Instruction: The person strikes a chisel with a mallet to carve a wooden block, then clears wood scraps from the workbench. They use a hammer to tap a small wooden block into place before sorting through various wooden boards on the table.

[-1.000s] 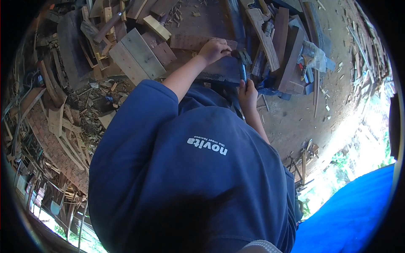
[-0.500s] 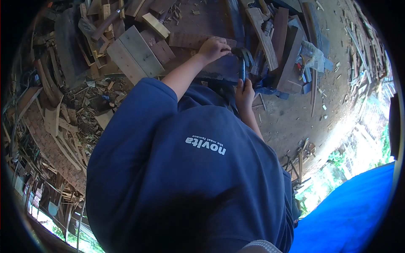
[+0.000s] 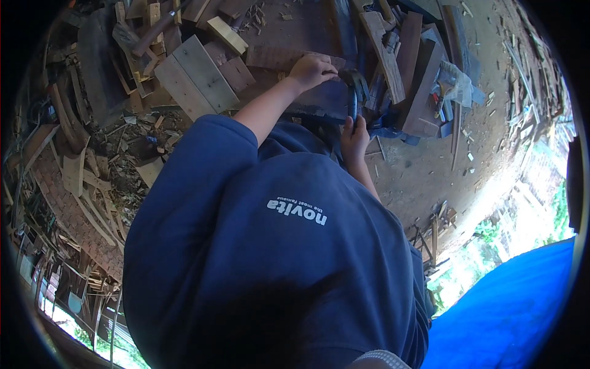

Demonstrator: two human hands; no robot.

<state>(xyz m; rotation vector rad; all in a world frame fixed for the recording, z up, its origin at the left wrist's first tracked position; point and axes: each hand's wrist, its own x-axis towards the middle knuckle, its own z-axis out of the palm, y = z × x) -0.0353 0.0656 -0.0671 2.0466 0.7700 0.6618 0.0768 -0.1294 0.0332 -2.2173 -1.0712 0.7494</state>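
My right hand is wrapped round the dark handle of a claw hammer. The hammer's head, with its curved claw, is at the far end, just to the right of my left fingertips. My left hand is closed in a pinch in front of a reddish-brown board. Whatever sits between those fingertips is too small to make out. Below the left hand lies a dark wooden work surface, partly hidden by my forearm.
Pale planks and a small light block lie left of my hands. Several stacked boards stand close on the right, near a clear plastic bag. Wood scraps litter the ground. A blue tarp fills the lower right.
Both hands and the hammer stay almost in place, with only a slight shift. The view has moved a little.
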